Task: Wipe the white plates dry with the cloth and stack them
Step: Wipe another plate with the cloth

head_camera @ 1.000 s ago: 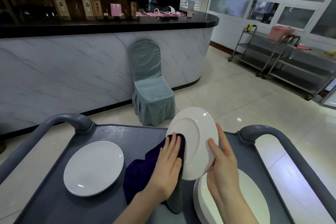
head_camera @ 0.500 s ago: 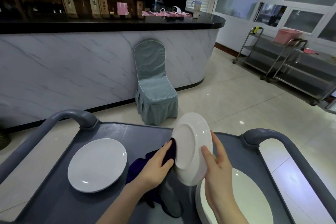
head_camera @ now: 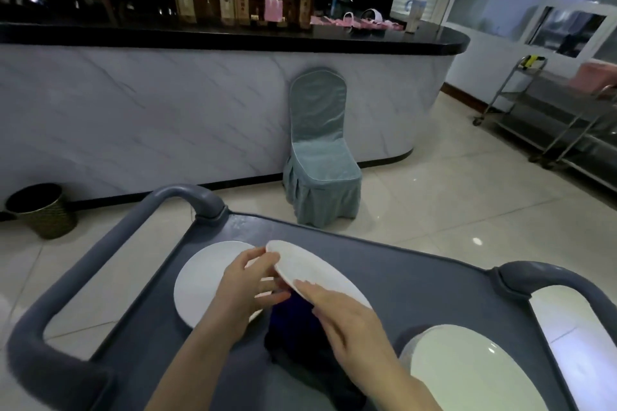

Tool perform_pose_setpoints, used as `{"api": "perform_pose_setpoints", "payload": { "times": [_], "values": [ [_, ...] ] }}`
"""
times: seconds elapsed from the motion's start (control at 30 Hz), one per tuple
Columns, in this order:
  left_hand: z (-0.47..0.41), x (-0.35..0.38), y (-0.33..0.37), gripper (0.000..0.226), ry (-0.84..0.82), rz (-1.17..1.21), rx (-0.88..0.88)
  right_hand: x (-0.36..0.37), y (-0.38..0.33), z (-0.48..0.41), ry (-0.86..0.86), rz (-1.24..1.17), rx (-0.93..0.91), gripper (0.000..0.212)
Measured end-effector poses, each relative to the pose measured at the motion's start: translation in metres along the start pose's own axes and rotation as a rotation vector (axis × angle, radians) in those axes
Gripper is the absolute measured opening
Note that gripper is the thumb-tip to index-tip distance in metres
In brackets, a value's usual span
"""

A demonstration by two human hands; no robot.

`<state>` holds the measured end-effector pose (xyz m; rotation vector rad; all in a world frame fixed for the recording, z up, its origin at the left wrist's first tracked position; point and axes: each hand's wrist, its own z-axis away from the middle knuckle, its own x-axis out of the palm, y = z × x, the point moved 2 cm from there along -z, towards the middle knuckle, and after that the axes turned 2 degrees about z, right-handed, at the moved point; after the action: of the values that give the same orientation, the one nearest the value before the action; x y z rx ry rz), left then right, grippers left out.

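I hold a white plate (head_camera: 310, 272) tilted low over the grey cart tray (head_camera: 417, 280). My left hand (head_camera: 245, 282) pinches its far left rim, thumb on top and fingers underneath. My right hand (head_camera: 344, 315) grips the near right rim, fingers lying on the plate's top. The dark purple cloth (head_camera: 293, 324) lies bunched under the plate between my hands, and neither hand clearly holds it. A single white plate (head_camera: 200, 280) lies flat on the tray's left, partly under my left hand. A stack of white plates (head_camera: 467, 370) sits at the lower right.
Rounded grey cart handles rise at the left (head_camera: 187, 197) and right (head_camera: 547, 274). Beyond the cart stand a covered blue-grey chair (head_camera: 317, 157), a marble-fronted counter (head_camera: 167, 110), a dark bin (head_camera: 40, 210) and steel trolleys (head_camera: 561, 117).
The plate has gone from upright to nearly flat and moved left over the tray. My left hand left the cloth and took the plate's rim. The cloth now lies underneath.
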<state>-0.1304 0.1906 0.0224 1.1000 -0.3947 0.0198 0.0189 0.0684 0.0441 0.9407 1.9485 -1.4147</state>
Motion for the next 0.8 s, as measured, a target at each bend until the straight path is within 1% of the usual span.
{"api": "perform_pose_setpoints", "payload": {
  "times": [0.07, 0.13, 0.17, 0.2, 0.23, 0.3, 0.33, 0.37, 0.43, 0.53, 0.67, 0.8],
  "values": [
    [-0.003, -0.019, -0.007, 0.026, 0.047, 0.035, -0.010, 0.011, 0.003, -0.009, -0.138, 0.022, -0.044, 0.049],
    [-0.008, -0.038, -0.013, 0.029, 0.093, 0.065, -0.011, 0.024, 0.010, -0.019, -0.312, 0.048, -0.063, 0.045],
    [-0.010, -0.048, -0.016, 0.031, 0.116, 0.074, -0.009, 0.030, 0.014, -0.023, -0.372, 0.045, -0.035, 0.042],
    [-0.013, -0.059, -0.019, 0.033, 0.140, 0.083, -0.006, 0.034, 0.019, -0.027, -0.371, 0.015, 0.025, 0.038],
    [-0.016, -0.070, -0.021, 0.035, 0.161, 0.093, -0.002, 0.037, 0.025, -0.031, -0.295, -0.031, 0.109, 0.036],
    [-0.022, -0.091, -0.025, 0.038, 0.187, 0.109, 0.006, 0.040, 0.039, -0.039, -0.018, -0.091, 0.305, 0.036],
    [-0.025, -0.101, -0.025, 0.040, 0.189, 0.110, 0.009, 0.043, 0.045, -0.044, 0.073, -0.128, 0.419, 0.036],
    [-0.027, -0.109, -0.026, 0.040, 0.190, 0.109, 0.010, 0.049, 0.050, -0.049, 0.106, -0.204, 0.537, 0.036],
    [-0.032, -0.122, -0.030, 0.041, 0.192, 0.094, -0.003, 0.068, 0.055, -0.058, 0.094, -0.382, 0.704, 0.035],
    [-0.040, -0.137, -0.039, 0.046, 0.205, 0.031, -0.021, 0.096, 0.060, -0.066, 0.147, -0.570, 0.867, 0.036],
    [-0.049, -0.162, -0.046, 0.044, 0.223, -0.087, -0.008, 0.128, 0.062, -0.074, 0.179, -0.588, 0.956, 0.041],
    [-0.057, -0.184, -0.049, 0.043, 0.317, -0.272, 0.048, 0.155, 0.066, -0.079, 0.186, -0.630, 1.013, 0.041]
  ]
}}
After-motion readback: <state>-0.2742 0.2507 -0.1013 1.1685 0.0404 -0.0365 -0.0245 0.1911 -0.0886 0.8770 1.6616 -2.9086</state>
